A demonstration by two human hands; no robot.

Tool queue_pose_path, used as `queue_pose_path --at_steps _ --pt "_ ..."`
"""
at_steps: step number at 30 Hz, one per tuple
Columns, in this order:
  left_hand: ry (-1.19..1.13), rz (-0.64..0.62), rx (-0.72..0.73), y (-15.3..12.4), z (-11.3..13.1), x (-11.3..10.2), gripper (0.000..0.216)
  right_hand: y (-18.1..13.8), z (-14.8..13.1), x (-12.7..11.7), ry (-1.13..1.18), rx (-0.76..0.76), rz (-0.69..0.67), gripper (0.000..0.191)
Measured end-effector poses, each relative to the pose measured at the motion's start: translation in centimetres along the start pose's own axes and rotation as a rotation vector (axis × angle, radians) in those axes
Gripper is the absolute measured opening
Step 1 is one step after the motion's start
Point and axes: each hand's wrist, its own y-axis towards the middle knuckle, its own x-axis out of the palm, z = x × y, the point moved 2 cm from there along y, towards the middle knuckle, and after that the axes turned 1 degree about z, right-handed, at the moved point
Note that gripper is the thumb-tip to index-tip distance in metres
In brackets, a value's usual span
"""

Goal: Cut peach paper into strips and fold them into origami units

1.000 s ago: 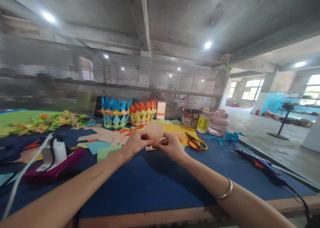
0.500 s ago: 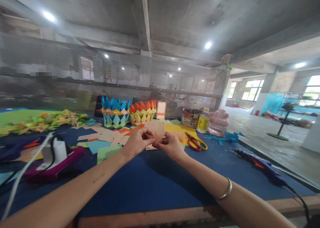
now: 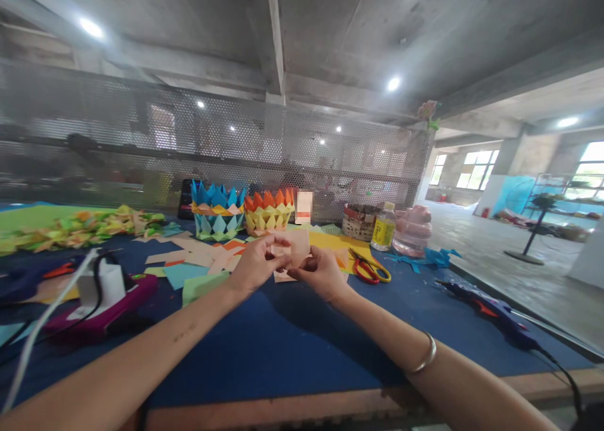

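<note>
A small peach-coloured sheet of paper (image 3: 299,245) is held up between my hands over the blue tabletop. My left hand (image 3: 258,264) pinches its left side with thumb and fingers. At the lower right, my right hand (image 3: 321,274) grips the same paper, thumb towards the left. Peach, green and blue paper pieces (image 3: 189,255) lie scattered left of my hands. Red-and-yellow-handled scissors (image 3: 370,267) rest on yellow paper to the right. Behind stand a blue folded-paper basket (image 3: 218,214) and an orange-and-yellow one (image 3: 268,214).
A glue gun (image 3: 491,311) with a cable lies at the right. At the left are a purple power strip (image 3: 104,308) and a heap of folded paper pieces (image 3: 99,226). A yellow-labelled bottle (image 3: 384,228) and a pink jar (image 3: 412,231) stand at the back, before a perforated metal screen (image 3: 236,135).
The fingers of my left hand have shifted slightly left and loosened along the paper. The paper's visible shape has changed a little. My right hand stays nearly in place.
</note>
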Motion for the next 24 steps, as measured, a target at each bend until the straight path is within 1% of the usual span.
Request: queue_pose_path --at_steps 6,10,12,15,18,21,24 --pt "-0.084 0.002 -0.062 -0.13 0.16 0.08 0.035 -0.02 -0.11 -0.13 -0.025 0.018 0.008 0.030" --pt "-0.169 -0.017 -0.067 -0.14 0.32 0.29 0.037 0.15 0.25 -0.25 -0.011 0.017 0.005 0.031" --pt "-0.210 -0.044 -0.057 -0.08 0.31 0.39 0.041 0.22 0.39 -0.32 0.006 0.028 -0.002 0.033" --pt "-0.247 -0.061 -0.043 -0.02 0.22 0.41 0.055 0.25 0.39 -0.42 0.031 0.043 -0.004 0.036" --pt "-0.257 -0.048 -0.047 -0.02 0.09 0.35 0.063 0.20 0.20 -0.49 0.036 0.046 0.007 0.038" --pt "-0.241 -0.012 -0.042 -0.01 -0.11 0.29 0.061 0.15 0.08 -0.53 0.037 0.047 0.009 0.039" --pt "-0.238 -0.003 -0.045 0.10 -0.30 0.27 0.060 0.17 0.19 -0.56 0.030 0.049 0.016 0.039"
